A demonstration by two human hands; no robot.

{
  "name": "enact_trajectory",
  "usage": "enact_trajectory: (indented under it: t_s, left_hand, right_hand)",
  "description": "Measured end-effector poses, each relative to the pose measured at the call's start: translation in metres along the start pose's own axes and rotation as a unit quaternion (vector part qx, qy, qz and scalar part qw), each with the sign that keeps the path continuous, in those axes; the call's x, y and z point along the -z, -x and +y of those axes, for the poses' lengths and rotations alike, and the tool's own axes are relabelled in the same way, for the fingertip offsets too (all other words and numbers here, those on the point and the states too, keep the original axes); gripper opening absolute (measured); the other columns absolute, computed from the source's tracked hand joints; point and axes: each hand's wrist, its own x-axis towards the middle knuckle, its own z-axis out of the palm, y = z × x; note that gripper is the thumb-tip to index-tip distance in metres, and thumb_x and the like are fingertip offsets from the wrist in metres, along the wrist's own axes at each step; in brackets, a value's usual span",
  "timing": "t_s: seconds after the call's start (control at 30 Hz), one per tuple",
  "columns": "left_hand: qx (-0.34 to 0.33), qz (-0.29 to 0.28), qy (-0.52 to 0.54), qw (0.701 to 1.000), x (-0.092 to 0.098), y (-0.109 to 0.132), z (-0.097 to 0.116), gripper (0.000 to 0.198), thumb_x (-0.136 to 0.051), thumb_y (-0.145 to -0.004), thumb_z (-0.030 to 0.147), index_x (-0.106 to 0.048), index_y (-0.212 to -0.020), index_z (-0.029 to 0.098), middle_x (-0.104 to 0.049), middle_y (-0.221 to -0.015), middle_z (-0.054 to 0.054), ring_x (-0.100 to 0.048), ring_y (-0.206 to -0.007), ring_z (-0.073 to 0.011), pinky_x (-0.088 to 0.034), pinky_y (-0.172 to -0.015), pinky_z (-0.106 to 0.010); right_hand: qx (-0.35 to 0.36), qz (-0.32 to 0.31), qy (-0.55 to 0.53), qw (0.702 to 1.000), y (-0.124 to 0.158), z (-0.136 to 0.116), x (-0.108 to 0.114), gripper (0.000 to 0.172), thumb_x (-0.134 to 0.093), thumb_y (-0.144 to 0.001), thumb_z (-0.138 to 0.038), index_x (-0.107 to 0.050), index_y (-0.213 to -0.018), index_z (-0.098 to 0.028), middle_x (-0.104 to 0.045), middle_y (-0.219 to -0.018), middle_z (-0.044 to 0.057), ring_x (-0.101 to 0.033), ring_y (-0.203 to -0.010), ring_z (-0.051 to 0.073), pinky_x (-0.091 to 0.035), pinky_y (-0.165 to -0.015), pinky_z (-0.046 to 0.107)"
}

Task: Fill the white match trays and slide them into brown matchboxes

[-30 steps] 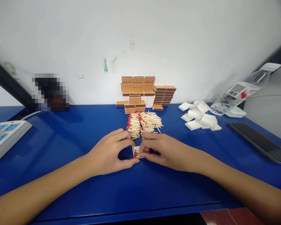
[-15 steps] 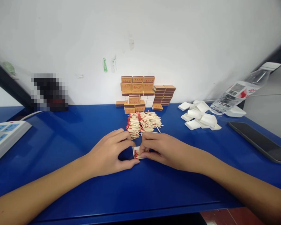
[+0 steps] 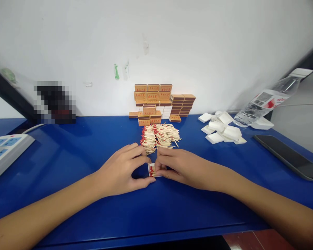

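Observation:
A small white matchbox tray (image 3: 151,169) with red-tipped matches in it rests on the blue table (image 3: 67,152), held between both hands. My left hand (image 3: 122,170) pinches its left end with thumb and forefinger. My right hand (image 3: 176,165) grips its right end, fingers curled over the matches, hiding most of the tray. Just behind my fingers lies a loose pile of matches (image 3: 160,135). Further back, stacked brown matchboxes (image 3: 159,102) stand against the white wall.
Several empty white trays (image 3: 223,130) lie at the right, with a tipped plastic water bottle (image 3: 263,104) behind them. A dark phone (image 3: 289,156) lies at the far right. A white power strip (image 3: 5,149) sits at the left edge.
Almost nothing has moved. My right hand's fingers have closed in slightly further over the tray; both hands stay on it.

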Motion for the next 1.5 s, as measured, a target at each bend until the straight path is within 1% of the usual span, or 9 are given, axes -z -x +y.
enact_trajectory:
  t_s: [0.2, 0.43, 0.6, 0.87, 0.97, 1.17, 1.37, 1.47, 1.5]
  left_hand:
    - [0.003, -0.001, -0.003, 1.0, 0.0, 0.0004, -0.0007, 0.028, -0.074, -0.093, 0.041, -0.072, -0.105, 0.016, -0.067, -0.096, -0.007, -0.059, -0.086, -0.0215, -0.051, -0.081, -0.039]
    - [0.012, -0.012, -0.005, 1.0, 0.001, 0.0018, -0.0002, 0.029, -0.075, -0.093, 0.041, -0.073, -0.106, 0.016, -0.067, -0.096, -0.007, -0.06, -0.087, -0.0218, -0.052, -0.082, -0.04]
    - [0.013, -0.007, -0.006, 1.0, 0.001, 0.0008, 0.0006, 0.029, -0.075, -0.093, 0.042, -0.073, -0.106, 0.016, -0.068, -0.096, -0.007, -0.06, -0.087, -0.0217, -0.052, -0.081, -0.04]
    - [0.009, -0.005, -0.001, 1.0, -0.0001, -0.0002, -0.0006, 0.029, -0.074, -0.093, 0.042, -0.073, -0.105, 0.015, -0.068, -0.096, -0.008, -0.061, -0.087, -0.0222, -0.053, -0.082, -0.04]
    - [0.009, -0.004, -0.002, 1.0, 0.0002, 0.0, -0.0001, 0.029, -0.074, -0.093, 0.042, -0.073, -0.104, 0.016, -0.067, -0.096, -0.008, -0.061, -0.087, -0.0221, -0.052, -0.082, -0.039]
    - [0.007, -0.01, -0.003, 1.0, 0.0004, 0.0005, 0.0005, 0.028, -0.073, -0.094, 0.042, -0.073, -0.105, 0.016, -0.067, -0.096, -0.007, -0.061, -0.087, -0.0219, -0.052, -0.082, -0.039]
    - [0.011, -0.014, -0.002, 1.0, 0.0008, 0.0007, 0.0003, 0.028, -0.074, -0.093, 0.042, -0.072, -0.106, 0.016, -0.067, -0.097, -0.007, -0.06, -0.089, -0.0224, -0.052, -0.083, -0.039]
    - [0.015, -0.015, -0.003, 1.0, 0.0017, 0.0005, 0.0006, 0.028, -0.074, -0.093, 0.042, -0.072, -0.106, 0.017, -0.068, -0.097, -0.007, -0.06, -0.089, -0.0227, -0.052, -0.083, -0.04]
    - [0.016, -0.016, -0.002, 1.0, 0.0019, 0.0004, 0.0007, 0.028, -0.074, -0.093, 0.042, -0.072, -0.106, 0.017, -0.068, -0.097, -0.007, -0.06, -0.089, -0.0226, -0.052, -0.083, -0.04]
  right_hand:
    - [-0.015, 0.017, 0.037, 0.999, 0.0016, -0.0014, 0.0034, 0.015, -0.058, -0.106, -0.028, -0.068, -0.102, -0.017, -0.062, -0.104, 0.005, -0.061, -0.083, 0.016, -0.048, -0.074, 0.029]
    - [-0.012, 0.032, 0.087, 0.996, 0.0022, 0.0029, 0.0028, 0.013, -0.057, -0.105, -0.023, -0.069, -0.106, -0.018, -0.061, -0.104, 0.006, -0.061, -0.082, 0.016, -0.045, -0.072, 0.029]
    - [-0.023, 0.033, 0.11, 0.993, 0.0025, 0.0017, 0.0013, 0.011, -0.059, -0.103, -0.022, -0.07, -0.101, -0.017, -0.061, -0.103, 0.006, -0.061, -0.08, 0.016, -0.044, -0.071, 0.03]
    - [-0.051, 0.024, 0.101, 0.993, 0.0019, -0.0028, 0.0009, 0.013, -0.06, -0.103, -0.026, -0.069, -0.098, -0.017, -0.063, -0.103, 0.007, -0.061, -0.081, 0.017, -0.044, -0.071, 0.031]
    - [-0.054, 0.022, 0.106, 0.993, 0.0013, -0.0026, 0.0009, 0.013, -0.061, -0.103, -0.026, -0.069, -0.098, -0.017, -0.063, -0.104, 0.007, -0.062, -0.082, 0.017, -0.044, -0.072, 0.031]
    - [-0.058, 0.017, 0.088, 0.994, 0.0007, -0.0039, 0.002, 0.015, -0.061, -0.103, -0.029, -0.069, -0.097, -0.017, -0.062, -0.101, 0.006, -0.06, -0.079, 0.016, -0.042, -0.07, 0.03]
    - [-0.061, 0.038, 0.084, 0.994, 0.0008, -0.0028, 0.0012, 0.015, -0.063, -0.102, -0.028, -0.069, -0.093, -0.016, -0.063, -0.097, 0.005, -0.059, -0.077, 0.015, -0.041, -0.068, 0.029]
    - [-0.047, 0.05, 0.081, 0.994, 0.0007, -0.0013, 0.0037, 0.016, -0.063, -0.102, -0.028, -0.07, -0.092, -0.017, -0.064, -0.095, 0.004, -0.058, -0.075, 0.014, -0.041, -0.067, 0.029]
    - [-0.042, 0.063, 0.078, 0.994, 0.0008, -0.0002, 0.006, 0.017, -0.062, -0.103, -0.028, -0.07, -0.092, -0.018, -0.064, -0.094, 0.004, -0.058, -0.076, 0.014, -0.041, -0.067, 0.029]
